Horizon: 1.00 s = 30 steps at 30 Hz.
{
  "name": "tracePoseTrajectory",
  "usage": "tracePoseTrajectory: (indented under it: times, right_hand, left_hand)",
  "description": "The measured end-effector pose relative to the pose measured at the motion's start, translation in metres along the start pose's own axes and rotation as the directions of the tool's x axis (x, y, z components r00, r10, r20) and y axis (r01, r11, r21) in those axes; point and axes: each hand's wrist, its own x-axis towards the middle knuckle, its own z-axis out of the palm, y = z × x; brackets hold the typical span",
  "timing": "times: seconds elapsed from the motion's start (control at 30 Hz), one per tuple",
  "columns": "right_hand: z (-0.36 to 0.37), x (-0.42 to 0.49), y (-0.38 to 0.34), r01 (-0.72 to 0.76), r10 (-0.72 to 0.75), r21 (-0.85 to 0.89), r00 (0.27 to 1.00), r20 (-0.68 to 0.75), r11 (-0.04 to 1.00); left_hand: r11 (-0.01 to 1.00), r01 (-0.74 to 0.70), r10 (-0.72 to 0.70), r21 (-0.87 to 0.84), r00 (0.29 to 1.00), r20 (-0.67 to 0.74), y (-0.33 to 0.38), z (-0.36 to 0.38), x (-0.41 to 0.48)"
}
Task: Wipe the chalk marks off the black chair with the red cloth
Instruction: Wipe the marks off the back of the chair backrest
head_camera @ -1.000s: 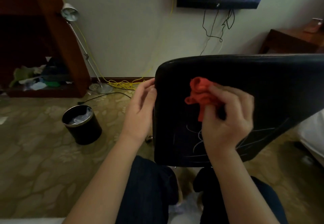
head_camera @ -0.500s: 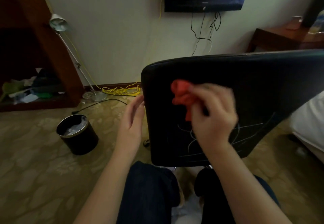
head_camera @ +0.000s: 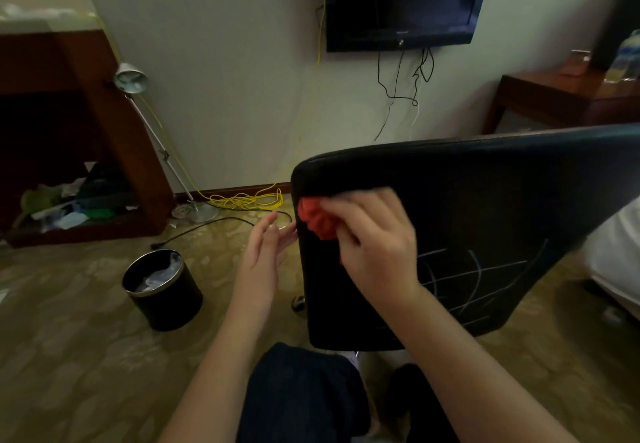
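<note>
The black chair [head_camera: 485, 193] stands in front of me with its padded back facing me. White chalk marks [head_camera: 478, 276] cross its lower right part. My right hand [head_camera: 377, 238] grips the bunched red cloth [head_camera: 317, 219] and presses it on the chair back near the upper left edge. My left hand [head_camera: 265, 252] is beside the chair's left edge with straight fingers, its fingertips at or just short of the edge. It holds nothing.
A black waste bin [head_camera: 162, 290] stands on the patterned carpet to the left. Behind it are a floor lamp [head_camera: 133, 79], coiled yellow cable [head_camera: 246, 200] and a wooden shelf unit [head_camera: 79, 165]. A wall television [head_camera: 401, 2] hangs above; a wooden table [head_camera: 561, 96] at right.
My right hand has slid the red cloth leftward to the chair's left edge. My left hand has loosened from the chair's edge, and the fingers are now straighter. More chalk lines show beside my right hand.
</note>
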Motion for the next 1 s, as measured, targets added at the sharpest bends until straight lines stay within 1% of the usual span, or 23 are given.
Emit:
tracePoseTrajectory:
  times: [0.07, 0.13, 0.17, 0.23, 0.3, 0.33, 0.37, 0.4, 0.43, 0.53, 0.57, 0.63, 0.67, 0.7, 0.73, 0.77, 0.8, 0.83, 0.87, 0.9, 0.93, 0.97, 1.0]
  right_hand:
    - [-0.005, 0.025, -0.010, 0.057, -0.056, 0.010, 0.993, -0.105, 0.998]
    - [0.007, 0.021, -0.010, 0.080, -0.080, -0.002, 0.991, -0.106, 0.997]
    - [0.016, 0.010, -0.007, 0.097, -0.098, -0.022, 0.993, -0.058, 0.995]
    - [0.032, -0.019, 0.005, 0.146, -0.137, -0.061, 0.982, 0.132, 0.987]
    - [0.043, -0.048, 0.015, 0.171, -0.128, -0.101, 0.931, 0.341, 0.980]
    - [0.045, -0.058, 0.016, 0.170, -0.103, -0.130, 0.907, 0.409, 0.977]
    - [0.045, -0.062, 0.014, 0.165, -0.080, -0.154, 0.891, 0.446, 0.974]
    - [0.044, -0.060, 0.010, 0.159, -0.070, -0.163, 0.889, 0.452, 0.974]
    - [0.044, -0.051, 0.004, 0.158, -0.076, -0.160, 0.902, 0.425, 0.974]
    - [0.054, -0.011, -0.014, 0.219, -0.168, -0.153, 0.941, 0.293, 0.964]
    - [0.060, -0.002, -0.017, 0.252, -0.194, -0.177, 0.937, 0.291, 0.951]
    - [0.070, 0.000, -0.023, 0.336, -0.217, -0.276, 0.898, 0.384, 0.901]
    - [0.072, -0.006, -0.023, 0.384, -0.191, -0.333, 0.852, 0.487, 0.861]
    - [0.076, -0.017, -0.021, 0.437, -0.133, -0.365, 0.770, 0.623, 0.822]
    - [0.079, -0.032, -0.018, 0.495, -0.057, -0.362, 0.647, 0.760, 0.790]
    - [0.083, -0.050, -0.015, 0.541, 0.009, -0.319, 0.498, 0.867, 0.778]
    - [0.086, -0.065, -0.013, 0.579, 0.048, -0.274, 0.375, 0.926, 0.768]
    - [0.088, -0.078, -0.009, 0.611, 0.069, -0.239, 0.289, 0.955, 0.755]
    - [0.089, -0.088, -0.006, 0.617, 0.087, -0.216, 0.233, 0.969, 0.757]
    - [0.088, -0.096, -0.003, 0.591, 0.095, -0.208, 0.217, 0.972, 0.779]
    - [0.085, -0.100, 0.002, 0.555, 0.081, -0.206, 0.242, 0.967, 0.806]
    - [0.078, -0.097, 0.005, 0.495, 0.037, -0.205, 0.328, 0.944, 0.844]
    - [0.067, -0.090, 0.008, 0.430, -0.020, -0.212, 0.475, 0.880, 0.877]
  left_hand:
    - [1.000, 0.010, -0.010, -0.019, 1.000, -0.009, 0.000, 0.001, 0.004]
    - [0.999, 0.023, -0.024, -0.028, 1.000, -0.015, -0.001, 0.003, 0.004]
    - [0.999, 0.030, -0.031, -0.036, 0.999, -0.019, -0.003, 0.003, 0.004]
    - [0.997, 0.058, -0.060, -0.059, 0.998, -0.022, -0.005, 0.001, 0.004]
    - [0.994, 0.087, -0.088, -0.064, 0.996, -0.014, -0.005, -0.002, 0.005]
    - [0.995, 0.091, -0.091, -0.052, 0.996, -0.010, -0.005, -0.004, 0.005]
    - [0.996, 0.084, -0.085, -0.031, 0.996, -0.008, -0.005, -0.006, 0.005]
    - [0.997, 0.073, -0.073, -0.013, 0.997, -0.012, -0.005, -0.009, 0.004]
    - [0.998, 0.059, -0.059, -0.008, 0.998, -0.019, -0.005, -0.013, 0.004]
    - [0.993, 0.077, -0.084, -0.094, 0.993, -0.080, -0.007, -0.024, 0.003]
    - [0.990, 0.084, -0.096, -0.114, 0.990, -0.102, -0.009, -0.028, 0.002]
    - [0.988, 0.101, -0.116, -0.113, 0.984, -0.139, -0.011, -0.034, 0.000]
    - [0.989, 0.108, -0.123, -0.101, 0.981, -0.151, -0.013, -0.036, -0.001]
    - [0.990, 0.110, -0.122, -0.084, 0.980, -0.158, -0.014, -0.038, -0.002]
    - [0.992, 0.111, -0.120, -0.063, 0.980, -0.157, -0.015, -0.041, -0.004]
    - [0.993, 0.110, -0.116, -0.047, 0.981, -0.152, -0.015, -0.043, -0.005]
    - [0.994, 0.108, -0.112, -0.035, 0.983, -0.146, -0.014, -0.046, -0.007]
    - [0.995, 0.100, -0.103, -0.023, 0.985, -0.140, -0.013, -0.049, -0.008]
    - [0.996, 0.091, -0.092, -0.010, 0.987, -0.131, -0.010, -0.051, -0.011]
    - [0.997, 0.080, -0.079, 0.005, 0.989, -0.123, -0.009, -0.054, -0.013]
    - [0.997, 0.068, -0.065, 0.022, 0.991, -0.115, -0.007, -0.056, -0.014]
    - [0.998, 0.053, -0.049, 0.035, 0.993, -0.108, -0.004, -0.057, -0.016]
    - [0.998, 0.038, -0.034, 0.042, 0.994, -0.105, -0.002, -0.057, -0.016]
